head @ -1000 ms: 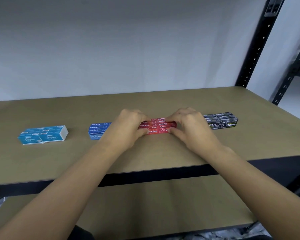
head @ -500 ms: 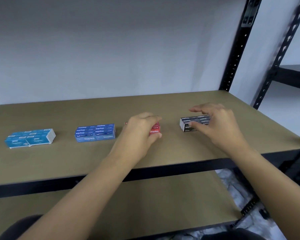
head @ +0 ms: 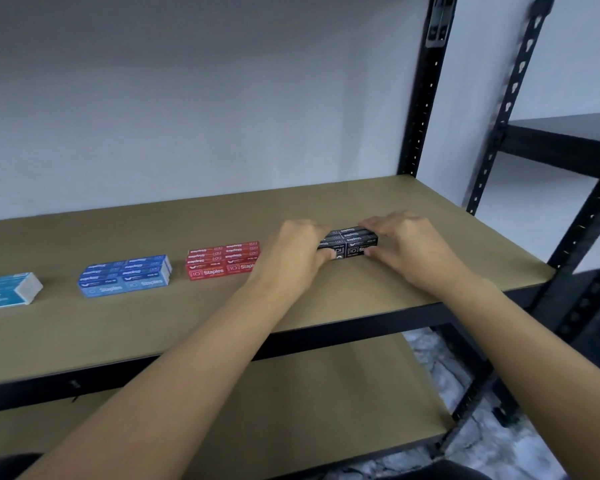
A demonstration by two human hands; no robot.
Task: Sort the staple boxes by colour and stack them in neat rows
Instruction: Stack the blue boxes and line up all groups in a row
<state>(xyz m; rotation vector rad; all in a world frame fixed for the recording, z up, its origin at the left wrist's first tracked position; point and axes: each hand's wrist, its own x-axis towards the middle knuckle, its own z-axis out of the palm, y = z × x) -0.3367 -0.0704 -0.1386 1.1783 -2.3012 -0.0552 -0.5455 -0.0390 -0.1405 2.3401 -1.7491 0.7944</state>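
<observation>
On shelf (head: pixel 378 202), left hand (head: pixel 291 256), right hand (head: pixel 411 247) grip black boxes (head: pixel 353 240), ends hidden; teal stack (head: pixel 6 292) cropped.

Black shelving rack (head: pixel 426 98), white wall (head: pixel 187 98)

Brown shelf (head: pixel 118 334) carries 4 in a row: light-blue stack (head: pixel 4 292); blue stack (head: pixel 125 275); red stack (head: pixel 222 259); black stack (head: pixel 355 240)

Both hands clasp the black staple boxes (head: pixel 352 242): left hand (head: pixel 297 254) one end, right hand (head: pixel 407 247) the other, fingers (head: pixel 369 225) curled over the top.
</observation>
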